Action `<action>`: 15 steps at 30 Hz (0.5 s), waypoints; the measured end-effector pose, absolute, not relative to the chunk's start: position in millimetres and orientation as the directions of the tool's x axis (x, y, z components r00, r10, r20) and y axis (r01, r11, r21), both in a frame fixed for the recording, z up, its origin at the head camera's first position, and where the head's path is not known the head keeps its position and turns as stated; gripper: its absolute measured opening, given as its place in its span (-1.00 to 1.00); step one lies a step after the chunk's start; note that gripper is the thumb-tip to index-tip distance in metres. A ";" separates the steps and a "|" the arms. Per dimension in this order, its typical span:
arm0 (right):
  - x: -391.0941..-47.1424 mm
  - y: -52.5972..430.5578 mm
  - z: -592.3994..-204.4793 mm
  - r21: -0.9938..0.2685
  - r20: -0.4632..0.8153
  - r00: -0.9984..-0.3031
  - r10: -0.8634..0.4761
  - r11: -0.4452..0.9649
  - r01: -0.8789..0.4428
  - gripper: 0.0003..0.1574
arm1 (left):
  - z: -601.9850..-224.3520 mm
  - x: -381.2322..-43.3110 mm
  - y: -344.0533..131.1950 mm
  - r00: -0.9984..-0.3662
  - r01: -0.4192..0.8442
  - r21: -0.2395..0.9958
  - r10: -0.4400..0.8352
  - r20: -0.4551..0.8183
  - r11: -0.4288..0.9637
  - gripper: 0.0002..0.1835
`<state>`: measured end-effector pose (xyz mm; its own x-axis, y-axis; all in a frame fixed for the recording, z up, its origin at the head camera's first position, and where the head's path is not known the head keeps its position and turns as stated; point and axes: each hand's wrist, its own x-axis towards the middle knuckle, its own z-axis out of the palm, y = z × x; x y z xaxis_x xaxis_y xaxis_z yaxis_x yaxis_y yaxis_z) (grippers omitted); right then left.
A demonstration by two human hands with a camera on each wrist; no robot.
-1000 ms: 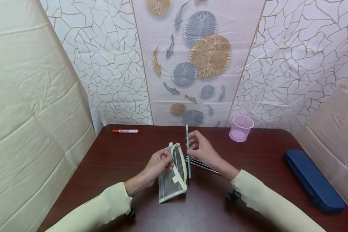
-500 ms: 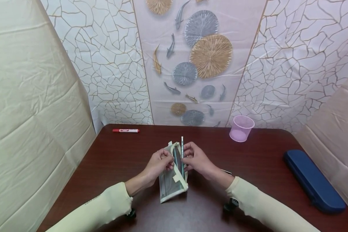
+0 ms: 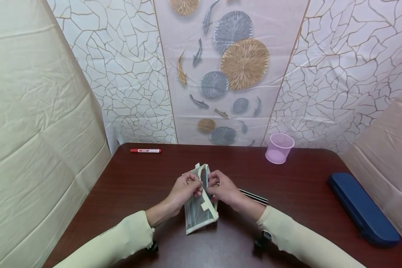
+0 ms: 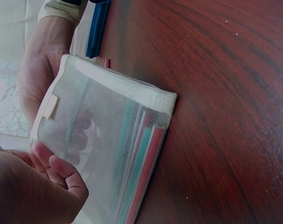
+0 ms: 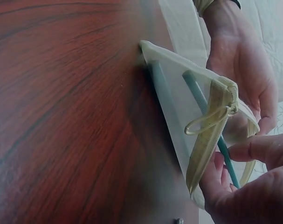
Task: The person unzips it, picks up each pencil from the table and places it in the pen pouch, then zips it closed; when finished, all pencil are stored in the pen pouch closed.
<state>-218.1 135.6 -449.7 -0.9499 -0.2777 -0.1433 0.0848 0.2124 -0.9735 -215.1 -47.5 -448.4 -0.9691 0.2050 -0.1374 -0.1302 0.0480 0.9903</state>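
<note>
A see-through mesh pencil pouch (image 3: 195, 214) with cream trim stands tilted at the table's middle, its zipped mouth spread apart. My left hand (image 3: 185, 188) pinches the rim of that mouth between thumb and fingers. On the other side, my right hand (image 3: 223, 188) holds a slim teal pencil (image 5: 197, 91), its thumb and fingertips at the pouch mouth. Most of the pencil's length is down inside the mesh in the right wrist view. Along the pouch's bottom, the left wrist view shows several red and teal pencils (image 4: 144, 158) lying side by side.
Dark striped pencils (image 3: 254, 196) lie on the table by my right forearm, partly hidden by it. A red and white marker (image 3: 145, 151) is at the back left, a pink cup (image 3: 278, 150) at the back right. A blue case (image 3: 363, 209) lies near the right edge.
My right hand has moved left and down, bringing the teal pencil from beside the pouch into its mouth. My left hand keeps its pinch on the rim.
</note>
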 end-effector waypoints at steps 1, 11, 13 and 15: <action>-218.0 135.2 -449.4 -0.972 -0.146 -0.948 -0.282 0.220 0.084 -0.41 | -448.5 -215.0 -47.3 -0.969 -0.130 0.990 0.206 -0.138 0.049 -0.89; -222.5 133.0 -446.6 -0.949 -0.188 -0.933 -0.306 0.301 0.093 -0.47 | -449.1 -214.8 -47.5 -0.965 -0.122 0.992 0.229 -0.129 0.043 -0.91; -223.2 134.1 -446.2 -0.948 -0.184 -0.936 -0.301 0.307 0.088 -0.45 | -449.3 -214.7 -48.0 -0.965 -0.123 0.992 0.229 -0.129 0.043 -0.91; -224.2 136.3 -444.4 -0.951 -0.176 -0.939 -0.295 0.297 0.086 -0.42 | -449.5 -214.6 -48.6 -0.964 -0.123 0.992 0.231 -0.129 0.043 -0.91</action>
<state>-224.2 136.3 -444.4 -0.9391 -0.2949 -0.1765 0.0855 0.2967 -0.9511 -214.6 -48.6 -449.5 -0.9644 0.2307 -0.1292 -0.1225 0.0431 0.9915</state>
